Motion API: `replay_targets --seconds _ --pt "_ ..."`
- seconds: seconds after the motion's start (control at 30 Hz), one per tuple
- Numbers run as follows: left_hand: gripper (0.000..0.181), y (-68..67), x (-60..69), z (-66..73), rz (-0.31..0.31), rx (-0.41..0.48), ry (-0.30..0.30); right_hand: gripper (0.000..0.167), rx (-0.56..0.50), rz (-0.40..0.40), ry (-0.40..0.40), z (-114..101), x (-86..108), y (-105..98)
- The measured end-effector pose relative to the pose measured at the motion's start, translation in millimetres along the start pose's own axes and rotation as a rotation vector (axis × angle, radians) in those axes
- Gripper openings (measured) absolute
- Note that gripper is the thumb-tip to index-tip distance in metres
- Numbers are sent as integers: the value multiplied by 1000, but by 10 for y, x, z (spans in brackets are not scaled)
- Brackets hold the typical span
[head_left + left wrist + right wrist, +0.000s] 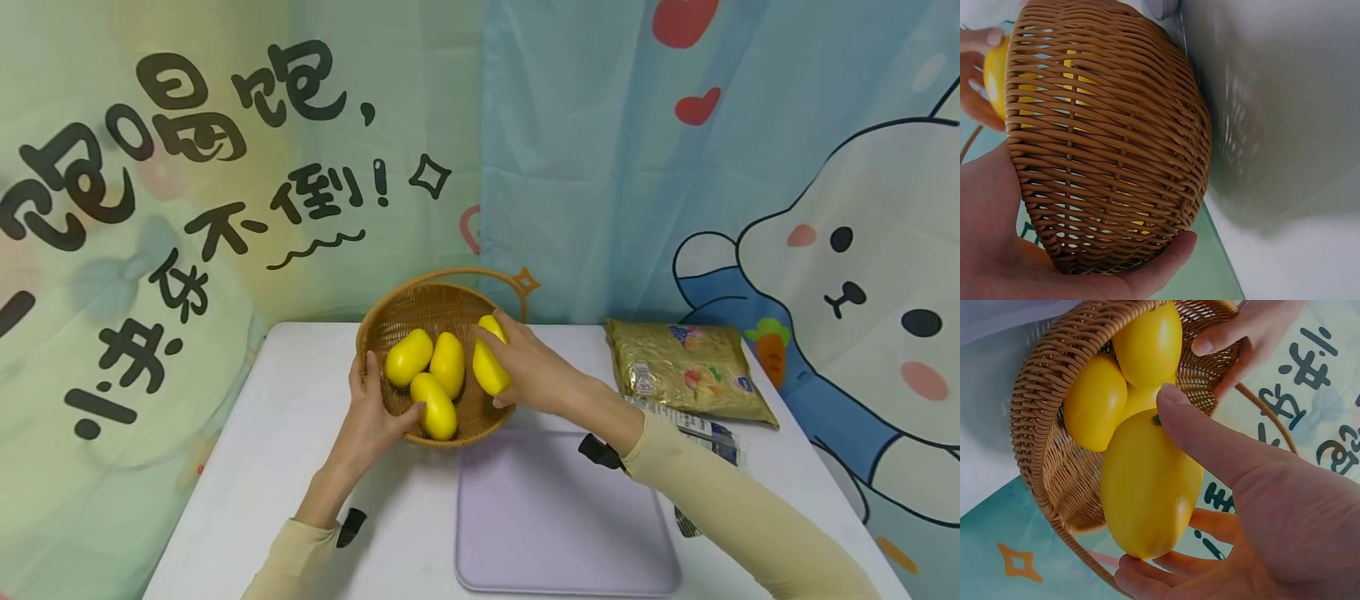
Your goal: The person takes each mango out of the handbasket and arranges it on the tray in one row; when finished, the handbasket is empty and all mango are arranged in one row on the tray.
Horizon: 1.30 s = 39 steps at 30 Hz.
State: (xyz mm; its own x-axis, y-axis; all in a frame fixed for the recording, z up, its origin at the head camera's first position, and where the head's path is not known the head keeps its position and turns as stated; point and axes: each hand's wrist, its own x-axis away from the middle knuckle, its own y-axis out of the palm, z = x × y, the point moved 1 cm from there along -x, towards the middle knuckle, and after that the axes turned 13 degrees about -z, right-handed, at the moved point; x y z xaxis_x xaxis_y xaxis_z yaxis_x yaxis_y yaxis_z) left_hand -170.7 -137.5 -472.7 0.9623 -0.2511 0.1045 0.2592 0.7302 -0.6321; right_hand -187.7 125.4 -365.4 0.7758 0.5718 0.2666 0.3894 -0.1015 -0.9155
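Note:
A brown wicker basket (405, 312) with an arched handle stands tilted near the back edge of the table, its mouth toward me. Three yellow mangoes lie inside, among them a front mango (433, 407), a left mango (408, 358) and a middle mango (447, 365). My left hand (375, 417) grips the basket's left side, thumb over the rim and fingers outside on the weave (1116, 125). At the right part of the basket's mouth, my right hand (532, 367) holds another yellow mango (1150, 484) between thumb and fingers.
A pale purple board (566, 517) lies on the white table (315, 367) in front of the basket. To the right are a gold package (686, 371) and a dark-and-white packet (720, 437), partly hidden by my right arm. Printed curtains (570, 167) hang behind.

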Motion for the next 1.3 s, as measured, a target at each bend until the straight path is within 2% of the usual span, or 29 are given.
replay_targets --seconds 0.2,0.4,0.6,0.8,1.0,1.3 --pt "121 -25 8 -35 -6 18 2 106 -6 25 -1 -21 212 21" --pt "120 -29 12 -50 -5 2 -13 104 -95 22 10 -22 432 116" --pt "118 -39 3 -39 5 2 11 101 -117 28 12 -49 613 270" --pt "119 -47 -3 -18 -5 -1 0 99 -140 33 43 -61 761 465" --pt "119 -53 -11 -5 -1 -7 13 100 -211 -8 37 -123 887 617" --pt "118 -31 -21 3 -18 1 1 101 -237 -94 -17 -253 985 897"
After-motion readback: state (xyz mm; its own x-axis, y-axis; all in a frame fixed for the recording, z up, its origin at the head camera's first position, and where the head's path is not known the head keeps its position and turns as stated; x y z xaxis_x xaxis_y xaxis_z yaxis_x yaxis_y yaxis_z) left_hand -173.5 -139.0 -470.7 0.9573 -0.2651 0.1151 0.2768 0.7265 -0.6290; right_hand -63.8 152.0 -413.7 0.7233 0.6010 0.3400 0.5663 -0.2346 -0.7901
